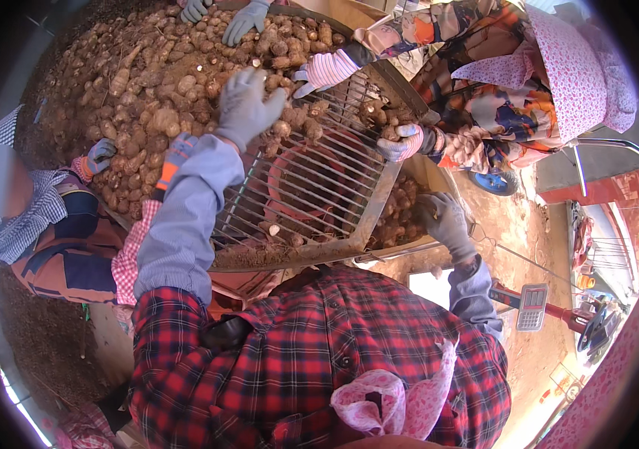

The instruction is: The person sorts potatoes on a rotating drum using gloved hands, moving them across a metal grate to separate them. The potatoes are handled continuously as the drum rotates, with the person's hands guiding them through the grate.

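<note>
My left hand point(249, 106), in a grey glove, is over the edge of a large heap of brown taro corms point(151, 95), its thumb spread away from the fingers. I see nothing held in it. Several corms point(302, 120) lie just right of it on a metal bar grate point(347, 196). My right hand point(445, 221), also gloved in grey, is at the rim beside a side compartment of corms point(401, 210). Its fingers are bent, and whether they hold a corm is unclear. Below the grate's bars sits a round red tub point(280, 174).
A co-worker's striped gloves point(333, 70) work across the grate, one at a corm cluster point(389, 132). Another person's orange-and-grey glove point(176, 160) is close to my left forearm. Grey gloves point(246, 22) reach in at the far side. A scale display point(531, 306) stands at right.
</note>
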A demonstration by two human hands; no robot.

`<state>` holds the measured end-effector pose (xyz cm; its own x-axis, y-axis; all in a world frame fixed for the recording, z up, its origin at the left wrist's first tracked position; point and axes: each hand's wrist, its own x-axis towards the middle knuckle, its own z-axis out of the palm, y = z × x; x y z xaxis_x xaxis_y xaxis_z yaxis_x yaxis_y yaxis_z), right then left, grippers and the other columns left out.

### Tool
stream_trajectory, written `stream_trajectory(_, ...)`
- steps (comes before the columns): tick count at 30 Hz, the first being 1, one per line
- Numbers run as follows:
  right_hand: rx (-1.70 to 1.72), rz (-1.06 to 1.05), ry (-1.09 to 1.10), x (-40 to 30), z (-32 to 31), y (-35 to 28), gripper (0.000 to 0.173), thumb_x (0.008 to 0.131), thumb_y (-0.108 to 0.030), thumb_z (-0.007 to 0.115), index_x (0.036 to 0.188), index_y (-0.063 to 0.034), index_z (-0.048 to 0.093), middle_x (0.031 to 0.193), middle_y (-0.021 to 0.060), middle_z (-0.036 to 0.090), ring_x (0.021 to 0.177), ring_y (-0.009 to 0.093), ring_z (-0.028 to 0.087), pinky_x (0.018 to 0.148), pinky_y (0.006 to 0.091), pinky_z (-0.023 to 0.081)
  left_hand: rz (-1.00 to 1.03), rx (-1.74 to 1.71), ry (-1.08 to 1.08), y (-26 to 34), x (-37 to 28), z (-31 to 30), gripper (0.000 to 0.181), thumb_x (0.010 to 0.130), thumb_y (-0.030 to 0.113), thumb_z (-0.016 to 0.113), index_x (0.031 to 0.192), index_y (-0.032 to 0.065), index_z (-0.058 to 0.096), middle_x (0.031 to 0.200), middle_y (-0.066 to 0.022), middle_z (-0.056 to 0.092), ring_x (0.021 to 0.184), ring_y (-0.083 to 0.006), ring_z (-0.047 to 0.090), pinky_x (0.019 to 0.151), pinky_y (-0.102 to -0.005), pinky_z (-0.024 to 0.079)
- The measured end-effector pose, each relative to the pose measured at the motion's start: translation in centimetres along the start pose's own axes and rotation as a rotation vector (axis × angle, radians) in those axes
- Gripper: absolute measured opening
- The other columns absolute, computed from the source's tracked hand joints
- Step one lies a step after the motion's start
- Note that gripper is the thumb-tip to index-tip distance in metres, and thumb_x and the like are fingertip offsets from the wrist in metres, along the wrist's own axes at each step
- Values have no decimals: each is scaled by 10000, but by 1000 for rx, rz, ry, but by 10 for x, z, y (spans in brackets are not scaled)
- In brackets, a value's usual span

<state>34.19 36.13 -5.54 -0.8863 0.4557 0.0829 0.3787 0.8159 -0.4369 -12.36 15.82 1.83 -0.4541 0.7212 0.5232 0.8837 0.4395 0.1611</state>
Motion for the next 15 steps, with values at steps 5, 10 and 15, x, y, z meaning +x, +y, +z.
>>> stream_trajectory(5, 88, -110, 88, 17, 9, -43, 307, 962, -201, 697, 1250, -101, 734, 1188, 136, 727, 1113, 387, 668, 971, 472, 530, -527, 225, -538, -40, 19, 35, 909, 924, 698, 611, 1629, 153, 434, 1550, -226, 487, 1456, -420, 448, 1218, -543, 314)
stream_trajectory(10, 331, -171, 95, 56, 31, -93, 261, 980, -174, 685, 1213, -71, 743, 1177, 175, 737, 1074, 409, 703, 954, 463, 568, -206, 68, -714, 16, -16, 10, 666, 929, 661, 613, 1384, 189, 728, 1543, -116, 522, 1404, -387, 473, 1233, -493, 306)
stream_trajectory(15, 287, -136, -16, 82, 83, -122, 756, 946, -356, 751, 1587, -80, 462, 1532, 251, 535, 1396, 437, 539, 1165, 465, 447, -5, 48, -774, 66, -102, -11, 826, 919, 651, 621, 1623, 245, 467, 1546, -155, 551, 1448, -426, 451, 1223, -575, 276)
